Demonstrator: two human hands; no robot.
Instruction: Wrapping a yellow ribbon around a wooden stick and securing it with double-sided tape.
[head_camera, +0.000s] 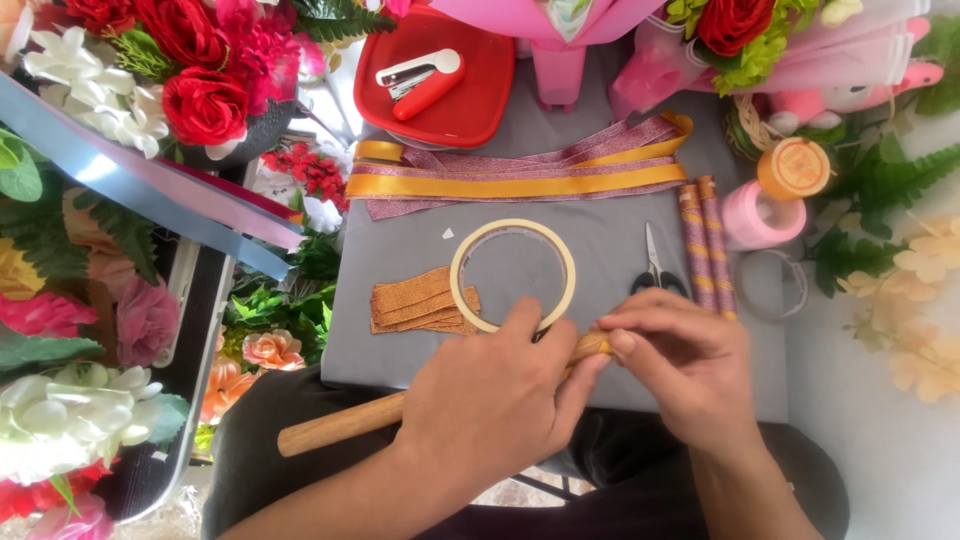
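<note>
Head view: we note the wooden stick (340, 422) running lower-left to upper-right, left hand (495, 395) clenched around it, right hand (680, 355) pinching its upper-right tip.

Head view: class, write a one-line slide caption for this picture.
Both hands, left hand and right hand, grip a wooden stick beside a tape ring, scissors and ribbons.

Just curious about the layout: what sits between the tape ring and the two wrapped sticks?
In the head view, small scissors lie on the grey board between the tape ring and the wrapped sticks.
</note>
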